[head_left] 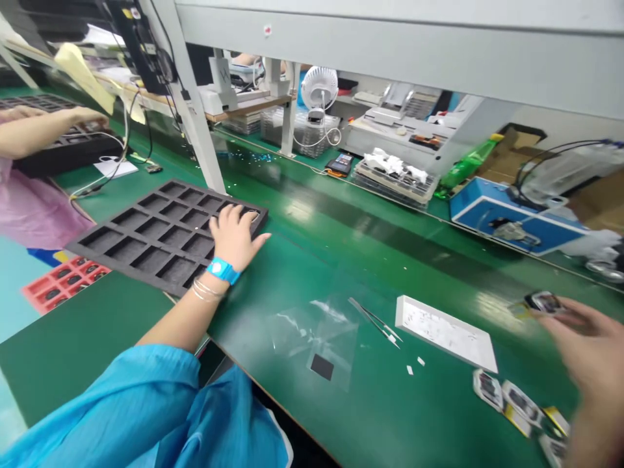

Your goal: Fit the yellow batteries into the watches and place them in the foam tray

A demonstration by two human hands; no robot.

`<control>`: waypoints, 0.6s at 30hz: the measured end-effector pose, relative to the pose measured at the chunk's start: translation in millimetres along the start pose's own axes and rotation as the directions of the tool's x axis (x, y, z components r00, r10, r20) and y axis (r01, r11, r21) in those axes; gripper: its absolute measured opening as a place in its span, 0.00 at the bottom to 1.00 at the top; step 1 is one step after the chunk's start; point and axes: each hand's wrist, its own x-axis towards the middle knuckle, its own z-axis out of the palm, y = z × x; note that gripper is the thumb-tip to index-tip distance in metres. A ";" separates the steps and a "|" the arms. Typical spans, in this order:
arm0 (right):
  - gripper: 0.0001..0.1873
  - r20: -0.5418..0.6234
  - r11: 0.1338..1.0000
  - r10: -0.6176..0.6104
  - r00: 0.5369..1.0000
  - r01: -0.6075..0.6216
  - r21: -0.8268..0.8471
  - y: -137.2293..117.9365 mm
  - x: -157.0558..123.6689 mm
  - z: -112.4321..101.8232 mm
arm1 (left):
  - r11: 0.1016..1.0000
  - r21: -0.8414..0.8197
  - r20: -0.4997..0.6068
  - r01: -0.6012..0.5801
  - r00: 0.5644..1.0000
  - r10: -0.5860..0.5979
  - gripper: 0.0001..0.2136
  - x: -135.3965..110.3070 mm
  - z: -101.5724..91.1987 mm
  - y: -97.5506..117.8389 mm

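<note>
My left hand lies flat, fingers spread, on the near right corner of a black foam tray with empty pockets; a blue strap circles that wrist. My right hand, blurred at the right edge, pinches a small dark part in a clear wrapper. Below it lie several more wrapped parts on the green mat. Between the hands rest tweezers, a white card and clear bags with a small black square.
A co-worker's arm in pink reaches over another black tray at the far left. A red tray sits below the bench. Behind the belt stand a white fan, a blue box, a green bottle and a grey post.
</note>
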 end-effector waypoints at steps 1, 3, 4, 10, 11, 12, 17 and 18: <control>0.16 -0.009 0.999 0.048 0.999 -0.048 0.021 -8.4 -10.5 4.5 | 0.982 -0.174 0.020 -0.068 0.997 0.073 0.20 -6.8 3.2 18.0; 0.23 0.072 0.987 -0.072 0.995 0.060 0.148 -32.3 -43.0 13.9 | 0.816 -0.575 0.209 -0.061 0.953 0.219 0.20 -21.5 16.1 56.5; 0.24 0.154 0.961 -0.199 0.968 0.162 0.226 -45.6 -63.8 19.3 | 0.688 -0.724 0.355 0.055 0.884 0.303 0.21 -29.4 25.2 74.9; 0.23 0.401 0.794 -0.607 0.686 0.532 0.294 -94.9 -179.3 54.3 | 0.238 -0.591 0.652 0.771 0.283 0.704 0.27 -72.4 74.3 122.8; 0.24 0.385 0.790 -0.613 0.690 0.537 0.296 -95.3 -189.7 58.0 | 0.212 -0.551 0.656 0.807 0.262 0.708 0.25 -76.0 78.6 120.4; 0.24 0.370 0.791 -0.612 0.699 0.535 0.297 -94.3 -197.4 60.5 | 0.193 -0.520 0.664 0.832 0.251 0.704 0.24 -78.3 81.9 116.9; 0.25 0.339 0.794 -0.604 0.721 0.511 0.329 -84.1 -209.3 61.1 | 0.159 -0.401 0.676 0.902 0.174 0.716 0.22 -81.5 89.4 105.8; 0.24 0.342 0.792 -0.606 0.718 0.506 0.342 -82.8 -209.1 60.8 | 0.155 -0.391 0.677 0.907 0.170 0.716 0.22 -82.2 90.1 106.0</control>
